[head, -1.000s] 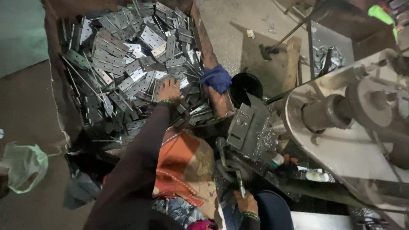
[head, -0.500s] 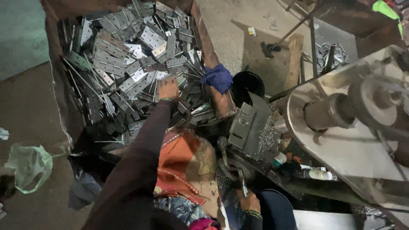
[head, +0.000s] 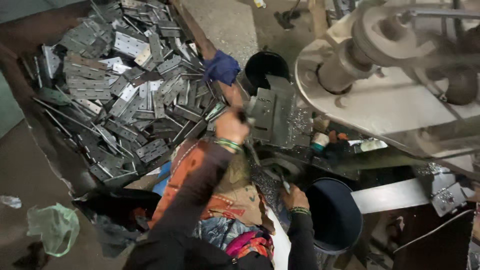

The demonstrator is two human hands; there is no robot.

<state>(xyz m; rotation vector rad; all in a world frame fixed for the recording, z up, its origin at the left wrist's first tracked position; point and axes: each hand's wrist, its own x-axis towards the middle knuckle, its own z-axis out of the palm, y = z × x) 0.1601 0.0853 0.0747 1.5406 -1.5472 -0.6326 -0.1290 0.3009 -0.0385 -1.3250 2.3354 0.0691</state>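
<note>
The left hand (head: 231, 127) is closed tight around a dark handle (head: 242, 117). That handle sits just beside a gray metal block (head: 270, 117) on the machine, and the hand is at the edge of the big pile of flat metal plates (head: 125, 90). Green bangles (head: 227, 145) ring the left wrist.

The right hand (head: 295, 196) is lower down, with its fingers closed on a thin metal tool (head: 282, 182). The tool points up toward a round metal part (head: 280, 167) of the machine. Shiny metal bits lie just beside this hand. A dark blue round bucket (head: 335, 215) stands right next to the right hand.

The plates are gray, flat and full of small holes. They lie heaped in a brown bin (head: 30, 115) to the left of both hands. A blue cloth (head: 221, 67) hangs on the bin's edge, near the left hand. A black bucket (head: 265, 65) stands just behind the gray block.

A big pale wheel (head: 380, 30) of the machine (head: 400, 100) fills the top right. A small white and green bottle (head: 318, 141) stands under it. A green plastic bag (head: 52, 227) lies on the floor (head: 20, 170), far left, well apart from the hands.
</note>
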